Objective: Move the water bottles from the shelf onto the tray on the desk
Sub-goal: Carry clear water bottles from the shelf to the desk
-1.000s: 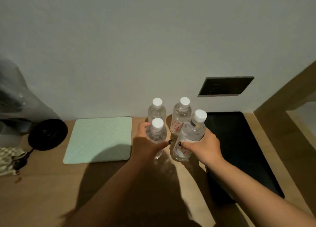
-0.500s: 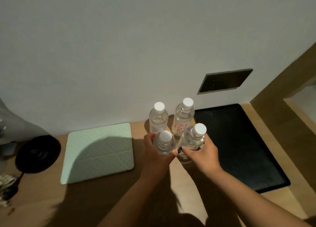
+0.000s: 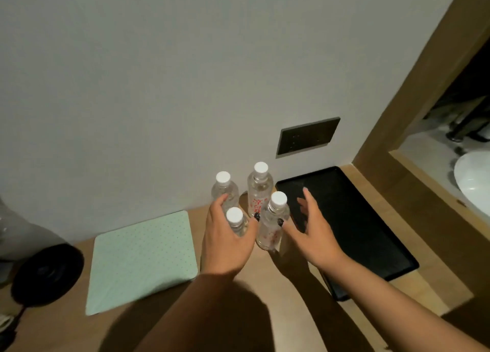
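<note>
Four clear water bottles with white caps stand close together on the wooden desk, just left of the black tray. Two are at the back by the wall: one bottle on the left and a red-lettered bottle on the right. My left hand curls around the front-left bottle, whose cap shows between thumb and fingers. The front-right bottle stands on the desk free of any grip. Beside it, my right hand is spread over the tray's left edge, thumb tip near the bottle.
A pale green dotted mat lies left of the bottles, and a black round object sits further left. A dark wall panel hangs above the tray. To the right are a wooden frame and a white basin.
My right hand has let go of the front-right bottle and spread its fingers. That bottle now stands on the desk. My left hand stays around the front-left bottle.
</note>
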